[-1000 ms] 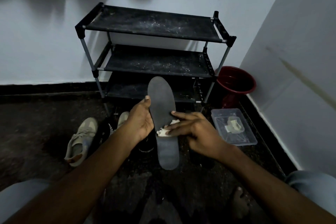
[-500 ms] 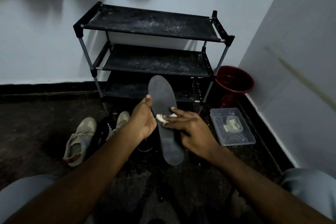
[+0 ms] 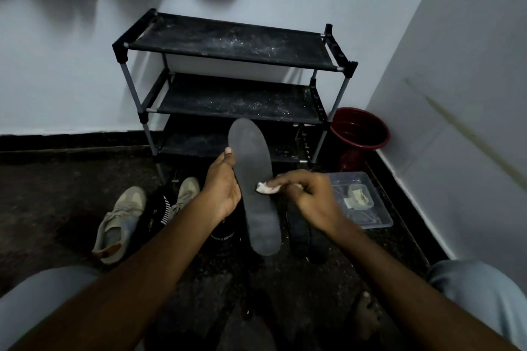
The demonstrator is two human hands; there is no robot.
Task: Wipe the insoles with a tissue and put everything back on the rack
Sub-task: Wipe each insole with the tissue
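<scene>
The left grip (image 3: pixel 221 194) was clasped on the left edge of a dark grey insole (image 3: pixel 253 157), the thumb laid along that edge near the toe end and the fingers hidden behind. The insole was held off the floor (image 3: pixel 57 194) between the two grips, toe end pointed away and heel end toward the person. A crumpled white tissue (image 3: pixel 263 188) was pinched by the right grip (image 3: pixel 310 199) and pressed against the middle of the insole.

Just under the right grip, dark flat items (image 3: pixel 302 231) were laid on the floor; what they were could not be told. Left of the left grip, two beige shoes (image 3: pixel 119 222) were set on the floor, with a black item bearing white print (image 3: pixel 159 208) between them. Right of the right grip, a clear plastic box (image 3: pixel 370 214) was seen with a pale wad (image 3: pixel 358 198) inside. Beyond both grips, a black three-tier rack (image 3: pixel 228 45) was stood against the wall, its shelves dusted with white specks. A dark red bucket (image 3: pixel 359 134) was placed just beside the rack's right leg, in the corner.
</scene>
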